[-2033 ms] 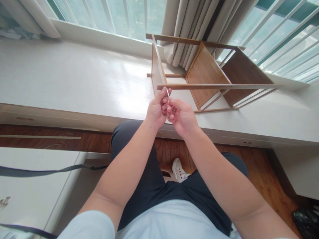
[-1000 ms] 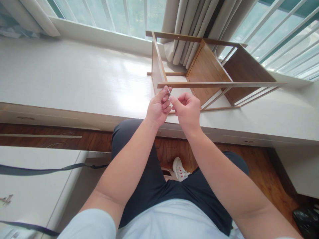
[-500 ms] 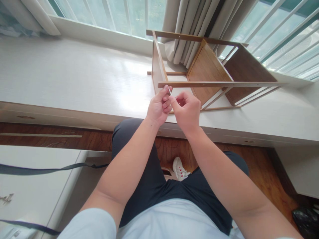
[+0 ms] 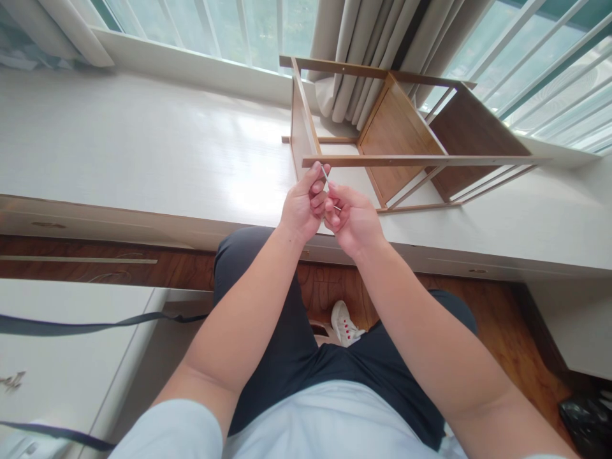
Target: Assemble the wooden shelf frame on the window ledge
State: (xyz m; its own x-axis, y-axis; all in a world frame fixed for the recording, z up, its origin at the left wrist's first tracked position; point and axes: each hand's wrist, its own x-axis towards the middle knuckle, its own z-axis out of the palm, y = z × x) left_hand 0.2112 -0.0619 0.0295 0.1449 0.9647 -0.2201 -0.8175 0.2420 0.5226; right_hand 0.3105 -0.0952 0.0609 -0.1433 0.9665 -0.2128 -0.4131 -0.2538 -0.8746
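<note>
A thin metal rod, which looks like a hex key (image 4: pixel 326 174), slants between my hands just below the left end of the shelf unit's front rail (image 4: pixel 377 162). My left hand (image 4: pixel 305 203) pinches at its upper end, thumb and fingertips close under the rail. Curled around its lower part are the fingers of my right hand (image 4: pixel 352 218), and a short bit of metal shows between them. Whether a screw sits at the tip is hidden by my fingers. The brown wooden shelf unit (image 4: pixel 401 143) lies on its side on the white ledge.
The white window ledge (image 4: pixel 143 146) runs across in front of me, with grey curtains (image 4: pixel 363 57) and barred windows behind. A white cabinet (image 4: pixel 71 357) with a dark strap (image 4: pixel 95 327) stands at lower left. A black plastic bag (image 4: pixel 586 421) lies at lower right.
My right hand has turned over and dropped slightly, so its curled fingers now show. My left hand stays at the rail's end. The shelf unit has hardly shifted.
</note>
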